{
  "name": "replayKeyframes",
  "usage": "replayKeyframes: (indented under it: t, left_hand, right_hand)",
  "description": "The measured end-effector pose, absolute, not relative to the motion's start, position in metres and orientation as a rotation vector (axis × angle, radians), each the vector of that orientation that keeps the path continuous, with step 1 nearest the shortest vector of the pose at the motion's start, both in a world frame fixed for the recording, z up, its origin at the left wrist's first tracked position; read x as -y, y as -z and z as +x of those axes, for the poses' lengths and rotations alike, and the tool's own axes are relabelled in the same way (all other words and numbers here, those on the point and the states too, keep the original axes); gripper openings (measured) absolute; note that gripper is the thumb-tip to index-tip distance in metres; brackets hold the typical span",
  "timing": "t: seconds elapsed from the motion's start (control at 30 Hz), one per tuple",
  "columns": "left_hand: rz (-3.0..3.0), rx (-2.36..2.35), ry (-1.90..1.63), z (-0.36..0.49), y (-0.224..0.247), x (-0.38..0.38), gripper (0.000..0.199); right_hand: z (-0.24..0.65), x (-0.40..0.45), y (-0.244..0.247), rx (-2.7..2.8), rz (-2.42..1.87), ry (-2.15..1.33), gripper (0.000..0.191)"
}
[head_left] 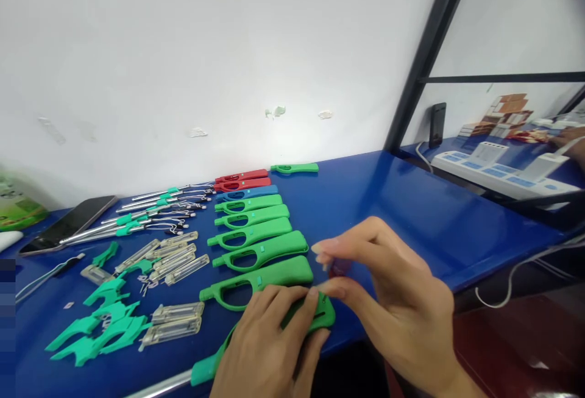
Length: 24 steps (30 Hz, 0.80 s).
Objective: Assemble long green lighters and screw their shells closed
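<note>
Head camera showed one green package (21,203), print unreadable; one dark rectangular phone (75,221); two red, one blue and five green plastic handles (274,227) in a column; the left hand (269,337) gripping a green plastic casing (328,319) near the blue table's (347,191) edge; the right hand (402,300) pinching, contents unclear.

The single view looks forward and down from the person's head. It sits close over the left hand (274,340) and right hand (404,300), facing across the blue table (340,197) toward the white wall (228,50) behind it.
</note>
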<state>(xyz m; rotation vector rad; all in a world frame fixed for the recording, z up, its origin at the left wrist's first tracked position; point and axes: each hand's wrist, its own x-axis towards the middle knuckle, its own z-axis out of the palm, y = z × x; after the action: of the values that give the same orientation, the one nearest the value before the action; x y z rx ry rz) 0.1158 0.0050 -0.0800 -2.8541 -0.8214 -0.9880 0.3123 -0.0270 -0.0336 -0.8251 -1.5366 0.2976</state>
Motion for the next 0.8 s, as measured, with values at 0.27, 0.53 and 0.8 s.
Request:
replayKeyframes:
  t: [0.27, 0.53, 0.8]
  left_hand:
    - [-2.843, 0.83, 0.976, 0.1158, 0.082, -0.0015, 0.035]
    - [-2.81, 0.85, 0.994, 0.1168, 0.0801, -0.0013, 0.032]
    - [-2.8, 0.859, 1.01, 0.1166, 0.0812, 0.0026, 0.032]
  right_hand:
    - [0.3123, 0.0285, 0.0302, 1.538, -0.77, -0.218, 0.05]
    - [0.312, 0.0253, 0.0322, 1.512, -0.82, -0.304, 0.048]
    - [0.3169, 0.0267, 0.0271, 1.53, -0.792, -0.421, 0.036]
